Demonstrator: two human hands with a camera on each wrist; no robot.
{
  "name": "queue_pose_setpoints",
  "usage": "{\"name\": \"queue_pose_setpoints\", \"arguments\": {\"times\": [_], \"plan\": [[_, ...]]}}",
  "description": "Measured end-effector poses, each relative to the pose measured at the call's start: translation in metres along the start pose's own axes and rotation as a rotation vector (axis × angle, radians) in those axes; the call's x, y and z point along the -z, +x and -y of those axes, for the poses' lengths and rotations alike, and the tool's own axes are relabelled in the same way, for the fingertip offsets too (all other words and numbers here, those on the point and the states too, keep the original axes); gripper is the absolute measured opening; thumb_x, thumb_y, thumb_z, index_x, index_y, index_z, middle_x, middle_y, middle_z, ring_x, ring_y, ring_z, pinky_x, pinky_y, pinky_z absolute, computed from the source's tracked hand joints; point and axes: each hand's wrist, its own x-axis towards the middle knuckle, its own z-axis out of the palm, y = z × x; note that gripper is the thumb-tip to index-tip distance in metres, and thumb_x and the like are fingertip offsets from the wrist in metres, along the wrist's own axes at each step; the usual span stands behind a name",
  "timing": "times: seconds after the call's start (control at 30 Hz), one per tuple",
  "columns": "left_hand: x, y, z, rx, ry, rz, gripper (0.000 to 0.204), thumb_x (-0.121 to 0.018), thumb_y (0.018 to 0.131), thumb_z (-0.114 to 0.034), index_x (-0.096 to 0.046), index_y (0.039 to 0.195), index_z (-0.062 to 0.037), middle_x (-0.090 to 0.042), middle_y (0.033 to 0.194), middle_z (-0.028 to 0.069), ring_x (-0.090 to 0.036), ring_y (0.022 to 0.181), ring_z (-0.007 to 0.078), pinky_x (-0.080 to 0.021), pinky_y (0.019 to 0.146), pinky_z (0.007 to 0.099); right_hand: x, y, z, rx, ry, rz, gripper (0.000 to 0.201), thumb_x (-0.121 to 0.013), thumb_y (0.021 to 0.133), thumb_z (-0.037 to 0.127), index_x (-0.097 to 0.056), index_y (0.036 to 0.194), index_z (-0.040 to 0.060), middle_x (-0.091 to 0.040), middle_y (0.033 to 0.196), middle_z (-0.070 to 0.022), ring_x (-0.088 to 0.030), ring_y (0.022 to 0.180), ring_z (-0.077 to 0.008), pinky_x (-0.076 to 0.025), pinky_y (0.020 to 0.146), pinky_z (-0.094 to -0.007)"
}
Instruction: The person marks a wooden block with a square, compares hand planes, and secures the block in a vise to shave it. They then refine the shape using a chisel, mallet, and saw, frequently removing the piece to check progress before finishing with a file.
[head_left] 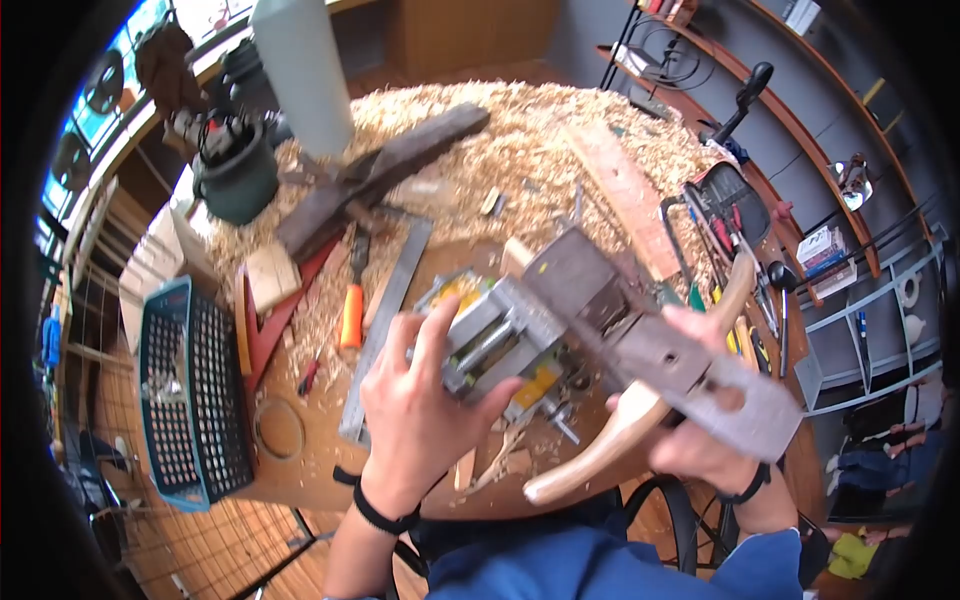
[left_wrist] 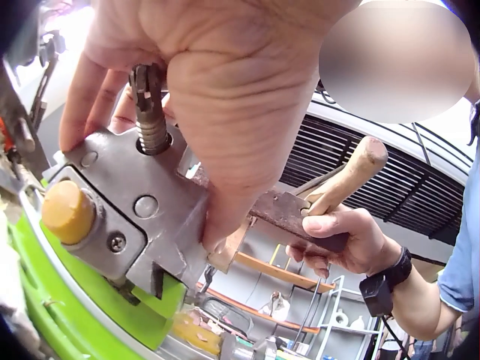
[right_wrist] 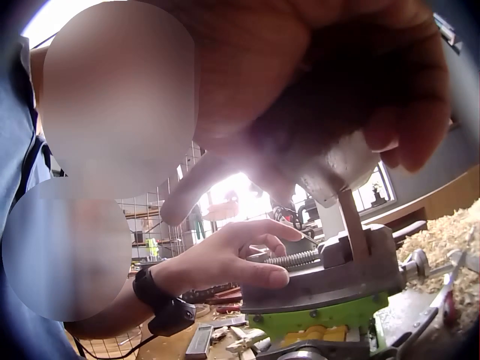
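Note:
A metal vise with a green and yellow base (head_left: 510, 335) stands at the table's front. My left hand (head_left: 415, 400) lies over its left side, fingers spread and thumb extended; in the left wrist view the hand (left_wrist: 232, 97) touches the grey vise body (left_wrist: 142, 202) around its screw. To the right, my right hand (head_left: 705, 455) grips a dark wooden hand plane (head_left: 650, 350) by its pale cross handle (head_left: 600, 445), tilted beside the vise. A thin wooden strip (right_wrist: 352, 225) stands upright in the vise jaws in the right wrist view.
Wood shavings (head_left: 520, 130) cover the table's back. A green basket (head_left: 195, 400), a steel ruler (head_left: 395, 320) and an orange-handled chisel (head_left: 352, 315) lie left. Another dark wooden plane (head_left: 385, 175) lies behind, a pink board (head_left: 625, 195) and hand tools (head_left: 730, 225) to the right.

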Motion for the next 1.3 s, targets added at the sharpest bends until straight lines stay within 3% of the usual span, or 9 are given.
{"name": "queue_pose_setpoints", "arguments": {"times": [0.13,0.33,0.47,0.53,0.67,0.93,1.07,1.2,1.3], "plan": [[0.003,0.006,-0.001,-0.047,0.019,0.014,0.09,-0.102,0.066,-0.035,-0.064,0.143,-0.0069,-0.067,0.114,0.0157,-0.073,0.092,0.0314,-0.061,0.075,0.0435,0.001,-0.003,0.007,-0.089,0.099,-0.035,0.091,-0.091,0.073,0.03,-0.053,0.149,-0.0022,-0.077,0.1,-0.022,-0.078,0.081,-0.0464,-0.065,0.07,-0.0462],[0.006,0.022,0.006,-0.02,-0.042,0.088,0.093,-0.104,0.062,-0.028,-0.065,0.144,-0.0061,-0.067,0.117,0.0161,-0.074,0.098,0.0317,-0.063,0.081,0.0406,0.009,-0.017,0.016,-0.132,-0.2,0.213,0.043,-0.084,0.082,0.044,-0.082,0.118,0.0187,-0.076,0.124,-0.0095,-0.072,0.093,-0.0224,-0.052,0.071,-0.0363],[0.019,0.034,-0.003,0.048,-0.082,0.168,0.098,-0.106,0.059,-0.025,-0.064,0.146,-0.0061,-0.066,0.124,0.0198,-0.071,0.104,0.0344,-0.061,0.09,0.0455,-0.011,-0.019,0.006,-0.094,-0.255,0.056,0.08,-0.043,0.101,0.072,-0.07,0.14,0.008,-0.074,0.076,-0.0073,-0.068,0.054,-0.0256,-0.059,0.055,-0.0393],[0.033,0.043,-0.026,-0.168,0.442,0.189,0.107,-0.105,0.06,-0.041,-0.061,0.151,-0.007,-0.06,0.146,0.0237,-0.065,0.128,0.0433,-0.055,0.108,0.0552,-0.014,-0.017,0.006,-0.084,-0.244,-0.033,0.078,-0.044,0.102,0.072,-0.071,0.139,0.0092,-0.072,0.074,-0.006,-0.068,0.053,-0.0256,-0.058,0.056,-0.039],[0.03,0.061,-0.048,-0.404,0.152,0.296,0.09,-0.095,0.068,-0.046,-0.067,0.148,-0.0149,-0.049,0.163,0.0286,-0.055,0.142,0.0527,-0.046,0.116,0.0602,-0.006,-0.01,0.008,-0.09,-0.241,0.013,0.072,-0.045,0.102,0.068,-0.072,0.138,0.0112,-0.069,0.072,-0.0039,-0.065,0.051,-0.025,-0.055,0.055,-0.0383],[0.006,0.081,-0.042,-0.371,-0.043,0.458,0.098,-0.066,0.066,0.013,-0.058,0.159,-0.0174,-0.042,0.168,0.0266,-0.052,0.148,0.0489,-0.048,0.119,0.0537,0.016,0.009,0.029,-0.086,-0.444,0.042,0.069,-0.078,0.083,0.056,-0.077,0.13,0.0065,-0.077,0.102,-0.0054,-0.059,0.078,-0.0235,-0.046,0.079,-0.0406],[0.01,0.084,-0.042,-0.366,-0.058,0.498,0.095,-0.067,0.073,0.013,-0.055,0.162,-0.018,-0.04,0.169,0.0265,-0.05,0.149,0.0486,-0.047,0.12,0.0535,0.015,0.013,0.046,-0.248,-0.728,0.08,0.08,-0.024,0.111,0.072,-0.082,0.128,0.0204,-0.053,0.083,-0.0008,-0.06,0.088,-0.0243,-0.046,0.096,-0.0517],[0.012,0.087,-0.045,-0.368,-0.06,0.525,0.088,-0.067,0.08,0.013,-0.055,0.161,-0.0188,-0.039,0.17,0.027,-0.049,0.15,0.0478,-0.048,0.12,0.053,-0.002,0.02,0.029,-0.226,-0.747,-0.386,0.038,-0.067,0.1,0.04,-0.077,0.117,0.0081,-0.069,0.108,-0.0113,-0.065,0.118,-0.0337,-0.023,0.128,-0.0741],[0.011,0.091,-0.041,-0.372,-0.106,0.538,0.087,-0.066,0.082,0.013,-0.055,0.162,-0.0198,-0.037,0.171,0.027,-0.049,0.15,0.0477,-0.048,0.12,0.0523,0.0,0.015,0.007,0.012,-0.404,-0.189,0.087,-0.025,0.106,0.073,-0.077,0.123,0.0057,-0.071,0.116,-0.0129,-0.066,0.111,-0.0339,-0.026,0.125,-0.0738]]}}
